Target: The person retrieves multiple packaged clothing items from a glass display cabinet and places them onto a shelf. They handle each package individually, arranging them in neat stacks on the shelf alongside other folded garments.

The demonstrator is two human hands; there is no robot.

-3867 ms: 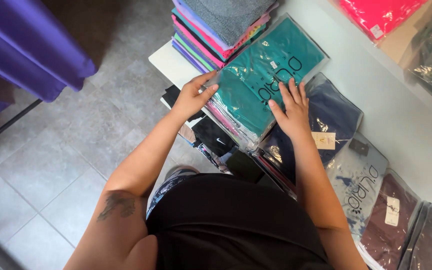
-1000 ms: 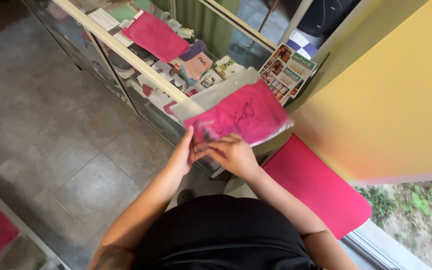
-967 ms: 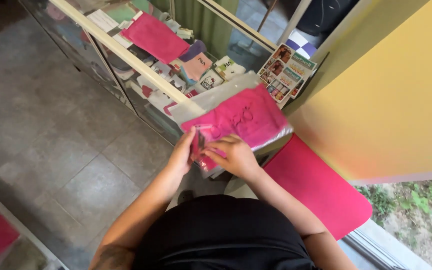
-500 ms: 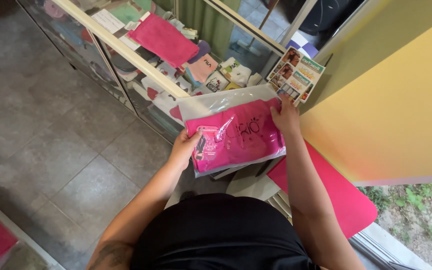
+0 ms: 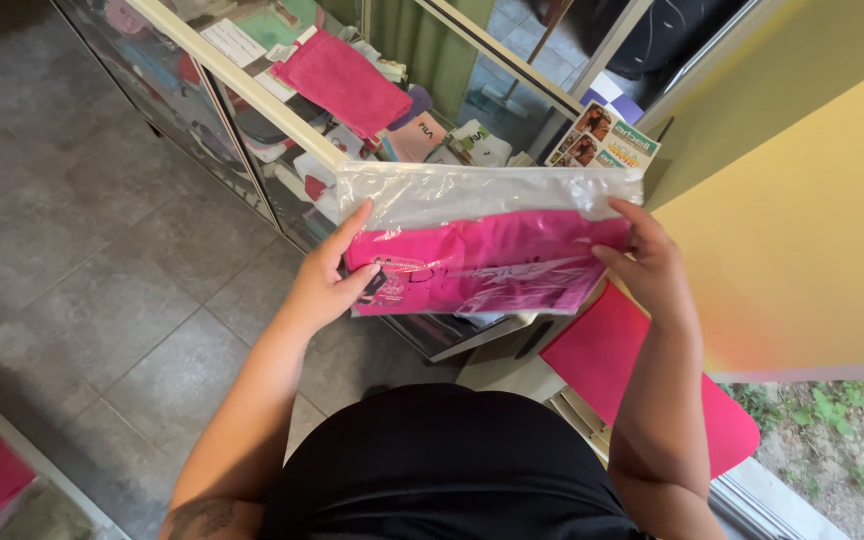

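A clear plastic bag (image 5: 487, 240) with a folded pink garment (image 5: 482, 272) inside is held up flat in front of the person, above the grey tiled floor (image 5: 82, 260). The garment fills the lower part of the bag; the upper part is empty, see-through film. The left hand (image 5: 327, 275) pinches the bag's left edge, thumb on the near face and fingers behind. The right hand (image 5: 647, 262) grips the right edge the same way, fingers curled round the side.

As a judgement: to handle the bag well, both hands should keep an even pull on the two edges so the film stays taut and the garment does not slump to one corner; the slippery plastic calls for a firm pinch rather than a light touch.

Beyond the bag, on the far side, stands a glass display case (image 5: 252, 110) with a pink cloth (image 5: 342, 85) and small packets inside. Lower right lies a pink flat cushion (image 5: 642, 370) by a yellow wall (image 5: 802, 230).

Half a second ago the bag sat lower and tilted, with the right hand at its far top corner; now it is raised, level and stretched wider between the hands.
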